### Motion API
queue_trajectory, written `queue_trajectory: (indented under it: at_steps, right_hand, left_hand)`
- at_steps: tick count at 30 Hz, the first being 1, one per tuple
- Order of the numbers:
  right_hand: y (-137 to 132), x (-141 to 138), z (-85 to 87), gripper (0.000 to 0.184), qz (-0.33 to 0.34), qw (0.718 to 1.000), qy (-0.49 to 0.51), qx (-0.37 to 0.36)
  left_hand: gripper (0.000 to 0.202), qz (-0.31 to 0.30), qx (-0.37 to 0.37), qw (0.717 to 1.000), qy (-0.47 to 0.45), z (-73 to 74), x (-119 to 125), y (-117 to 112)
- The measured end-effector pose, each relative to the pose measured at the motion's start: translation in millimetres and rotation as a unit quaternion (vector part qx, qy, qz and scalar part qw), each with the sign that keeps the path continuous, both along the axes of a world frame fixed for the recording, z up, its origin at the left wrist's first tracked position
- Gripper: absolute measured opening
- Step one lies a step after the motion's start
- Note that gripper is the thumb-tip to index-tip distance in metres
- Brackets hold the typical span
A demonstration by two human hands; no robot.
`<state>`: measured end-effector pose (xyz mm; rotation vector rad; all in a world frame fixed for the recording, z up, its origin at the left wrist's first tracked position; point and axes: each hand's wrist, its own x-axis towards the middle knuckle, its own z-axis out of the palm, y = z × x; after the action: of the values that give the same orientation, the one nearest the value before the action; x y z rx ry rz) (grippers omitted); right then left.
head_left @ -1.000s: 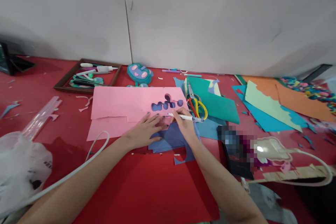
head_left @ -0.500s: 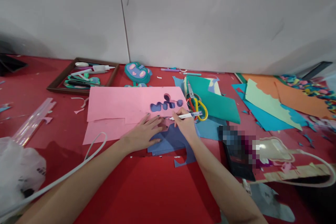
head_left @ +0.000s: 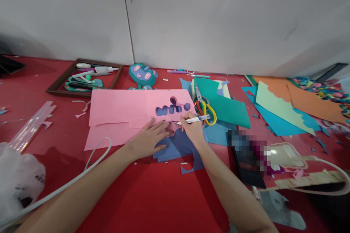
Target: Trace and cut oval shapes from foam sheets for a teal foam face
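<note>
My right hand (head_left: pixel 191 128) is closed around a white pen with a blue end (head_left: pixel 194 119). The pen leans to the right, its tip at the lower right part of a pink sheet (head_left: pixel 117 105). Just above the tip, several rounded dark blue shapes (head_left: pixel 171 109) show on the pink. With fingers spread, my left hand (head_left: pixel 149 139) lies flat on the pink sheet's lower edge. Blue sheets (head_left: pixel 177 148) lie under and below both hands. Beside my right hand rest scissors with yellow and red handles (head_left: pixel 210 114).
Green sheets (head_left: pixel 235 111) lie under the scissors. A brown tray (head_left: pixel 58 80) of tools stands back left, a blue-green cut-out figure (head_left: pixel 142 75) nearby. A dark phone (head_left: pixel 248 169) lies right; orange sheets (head_left: pixel 314 103) are farther off. A white cable (head_left: pixel 68 186) crosses my left forearm.
The view has shifted very slightly. Both hands stay in nearly the same place, the pen tip at about the same spot on the pink sheet.
</note>
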<state>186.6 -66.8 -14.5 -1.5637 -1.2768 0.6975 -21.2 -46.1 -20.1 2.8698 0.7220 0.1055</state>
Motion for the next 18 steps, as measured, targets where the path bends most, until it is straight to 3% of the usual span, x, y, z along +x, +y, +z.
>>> queue_trajectory:
  at_steps: [18]
  right_hand:
    - [-0.2,-0.6,1.7,0.029,0.002,1.0,-0.028,0.011]
  left_hand:
    - [0.046,0.002,-0.01,1.0,0.018,3.7,1.7,-0.4]
